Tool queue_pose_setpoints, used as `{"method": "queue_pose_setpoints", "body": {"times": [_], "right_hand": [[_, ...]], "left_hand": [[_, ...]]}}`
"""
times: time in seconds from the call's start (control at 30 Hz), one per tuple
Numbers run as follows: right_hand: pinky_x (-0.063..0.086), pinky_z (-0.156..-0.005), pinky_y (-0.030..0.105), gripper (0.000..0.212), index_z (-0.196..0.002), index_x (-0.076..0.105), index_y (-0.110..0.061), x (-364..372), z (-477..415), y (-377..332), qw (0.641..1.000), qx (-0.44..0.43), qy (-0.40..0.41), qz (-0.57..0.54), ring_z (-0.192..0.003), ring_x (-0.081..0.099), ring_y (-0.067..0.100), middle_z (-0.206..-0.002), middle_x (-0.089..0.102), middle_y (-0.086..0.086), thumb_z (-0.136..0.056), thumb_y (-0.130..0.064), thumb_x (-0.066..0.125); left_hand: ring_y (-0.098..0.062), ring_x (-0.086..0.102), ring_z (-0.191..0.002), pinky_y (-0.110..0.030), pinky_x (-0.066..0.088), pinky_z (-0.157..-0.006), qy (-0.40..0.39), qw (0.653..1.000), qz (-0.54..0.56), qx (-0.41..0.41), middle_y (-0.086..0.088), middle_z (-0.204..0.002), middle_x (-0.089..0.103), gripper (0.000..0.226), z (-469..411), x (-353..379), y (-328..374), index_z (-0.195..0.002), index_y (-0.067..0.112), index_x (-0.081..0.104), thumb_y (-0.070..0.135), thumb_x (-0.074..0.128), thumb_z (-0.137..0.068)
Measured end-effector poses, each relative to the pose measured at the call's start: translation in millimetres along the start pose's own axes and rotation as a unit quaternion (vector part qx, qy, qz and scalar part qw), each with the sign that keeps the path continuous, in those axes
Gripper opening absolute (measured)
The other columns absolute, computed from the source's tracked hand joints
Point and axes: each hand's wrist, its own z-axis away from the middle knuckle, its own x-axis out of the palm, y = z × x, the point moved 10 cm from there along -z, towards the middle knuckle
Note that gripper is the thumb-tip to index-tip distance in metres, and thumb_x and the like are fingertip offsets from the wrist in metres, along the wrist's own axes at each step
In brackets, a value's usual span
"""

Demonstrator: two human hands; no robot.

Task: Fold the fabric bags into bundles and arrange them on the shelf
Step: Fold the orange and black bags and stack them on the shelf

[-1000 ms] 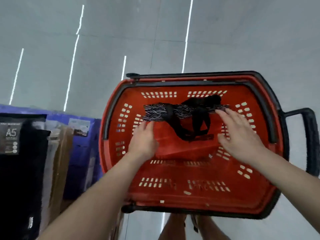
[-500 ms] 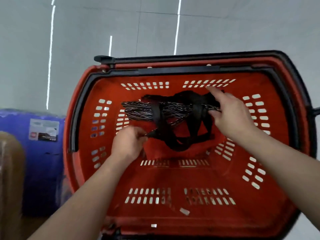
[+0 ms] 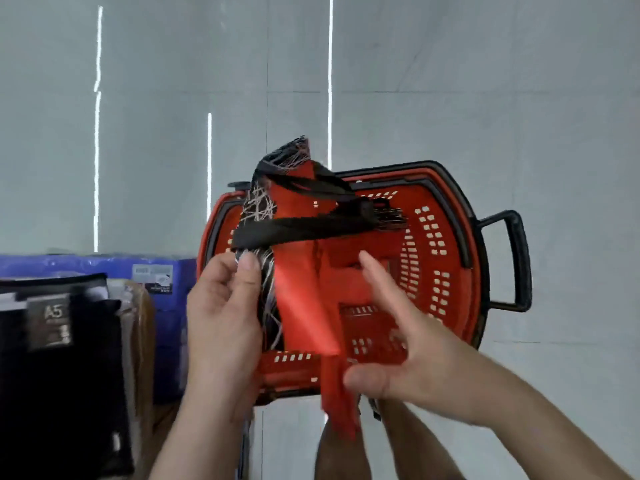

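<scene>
At centre frame the left hand (image 3: 221, 317) has thumb and fingertips pinched together on the black patterned edge of the fabric bag (image 3: 298, 271), while the right hand (image 3: 391, 344) clamps the thumb on the bag's red lower flap, its other fingers spread apart. The bag hangs in the air between the two hands, above the red shopping basket (image 3: 446, 271), its black straps (image 3: 301, 230) looping loose across it. It looks light, limp and likely to slump, so corners and seams seem the best holds, and the straps may snag while folding. At lower left stand black packs (image 3: 62, 375) and a blue box (image 3: 166, 296), just beside the basket; no shelf shows
</scene>
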Motion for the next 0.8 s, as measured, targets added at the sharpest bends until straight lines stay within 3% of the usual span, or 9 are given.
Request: {"method": "queue_pose_setpoints", "body": {"times": [0.07, 0.17, 0.27, 0.33, 0.43, 0.53, 0.6, 0.67, 0.8], "right_hand": [[0.027, -0.11, 0.02, 0.096, -0.136, 0.002, -0.072, 15.7, 27.7, -24.3, 0.995, -0.026, 0.061, 0.074, -0.136, 0.029, -0.01, -0.146, 0.026, -0.038, -0.073, -0.059, 0.074], [0.041, -0.073, 0.001, 0.041, -0.123, 0.04, -0.065, -20.1, 75.8, -62.6, 0.949, -0.072, 0.283, 0.114, -0.091, 0.063, -0.003, -0.095, 0.061, -0.027, -0.097, -0.035, 0.049], [0.042, -0.063, 0.006, 0.041, -0.134, 0.049, -0.048, -64.7, 120.4, -89.0, 0.925, -0.071, 0.361, 0.092, -0.069, 0.06, -0.006, -0.08, 0.06, -0.024, -0.101, -0.024, 0.045], [0.05, -0.076, 0.022, 0.031, -0.126, 0.059, -0.033, -92.0, 141.0, -97.3, 0.927, -0.052, 0.364, 0.069, -0.087, 0.066, 0.008, -0.09, 0.066, -0.015, -0.101, -0.02, 0.047], [0.052, -0.089, 0.037, 0.025, -0.103, 0.066, -0.031, -118.4, 168.5, -116.5, 0.944, -0.053, 0.323, 0.024, -0.095, 0.067, 0.016, -0.101, 0.071, -0.01, -0.1, -0.013, 0.049], [0.054, -0.084, 0.034, 0.023, -0.104, 0.065, -0.023, -135.5, 197.6, -135.8, 0.959, -0.07, 0.269, -0.048, -0.089, 0.068, 0.014, -0.1, 0.073, -0.006, -0.099, -0.007, 0.05], [0.058, -0.075, 0.029, 0.021, -0.108, 0.064, -0.018, -142.4, 215.0, -146.1, 0.966, -0.082, 0.227, -0.092, -0.083, 0.07, 0.011, -0.095, 0.075, -0.005, -0.098, -0.005, 0.05], [0.059, -0.067, 0.026, 0.021, -0.108, 0.063, -0.015, -146.4, 228.6, -151.5, 0.966, -0.085, 0.199, -0.138, -0.077, 0.071, 0.011, -0.09, 0.076, -0.003, -0.096, -0.003, 0.052], [0.059, -0.057, 0.03, 0.028, -0.116, 0.062, -0.011, -158.2, 247.6, -155.7, 0.948, -0.094, 0.225, -0.202, -0.07, 0.072, 0.017, -0.087, 0.076, 0.004, -0.09, 0.0, 0.059]], "left_hand": [[-0.011, 0.057, -0.057, -0.025, 0.049, -0.054, -0.005, 0.998, 0.056, -0.025, 0.0, -0.066, 0.064, 0.019, 30.9, 19.4, 20.1, -0.082, 0.016, 0.056, 0.023, 0.051, -0.099], [-0.013, 0.066, -0.07, -0.027, 0.054, -0.065, -0.049, 0.989, 0.13, -0.053, -0.005, -0.081, 0.071, 0.013, 71.7, 43.6, 57.1, -0.096, 0.011, 0.059, 0.015, 0.047, -0.1], [-0.014, 0.071, -0.088, -0.029, 0.057, -0.072, -0.1, 0.978, 0.176, -0.055, -0.001, -0.099, 0.074, 0.024, 97.5, 50.2, 97.9, -0.119, 0.02, 0.055, 0.011, 0.05, -0.097], [-0.015, 0.067, -0.106, -0.033, 0.054, -0.084, -0.122, 0.987, 0.105, -0.024, 0.001, -0.114, 0.071, 0.038, 107.6, 46.8, 115.2, -0.13, 0.028, 0.049, 0.011, 0.053, -0.097], [0.0, 0.06, -0.107, -0.019, 0.048, -0.09, -0.113, 0.986, -0.122, 0.023, 0.004, -0.124, 0.063, 0.046, 121.0, 32.9, 117.8, -0.124, 0.032, 0.052, 0.008, 0.065, -0.088], [-0.009, 0.06, -0.109, -0.039, 0.05, -0.097, -0.113, 0.953, -0.279, 0.019, 0.006, -0.124, 0.059, 0.055, 145.5, 19.0, 101.4, -0.129, 0.034, 0.05, 0.034, 0.072, -0.078], [-0.012, 0.064, -0.1, -0.042, 0.056, -0.088, -0.093, 0.971, -0.217, -0.045, 0.003, -0.122, 0.058, 0.048, 171.5, 3.7, 94.7, -0.128, 0.036, 0.049, 0.027, 0.072, -0.086], [-0.01, 0.069, -0.088, -0.031, 0.059, -0.069, -0.085, 0.983, -0.134, -0.088, -0.006, -0.119, 0.061, 0.044, 196.7, -7.8, 88.7, -0.125, 0.031, 0.055, 0.012, 0.07, -0.088], [-0.024, 0.069, -0.081, -0.026, 0.056, -0.057, -0.04, 0.991, 0.073, -0.109, -0.016, -0.114, 0.068, 0.038, 239.7, -30.1, 92.6, -0.114, 0.013, 0.069, -0.009, 0.063, -0.083]]}}
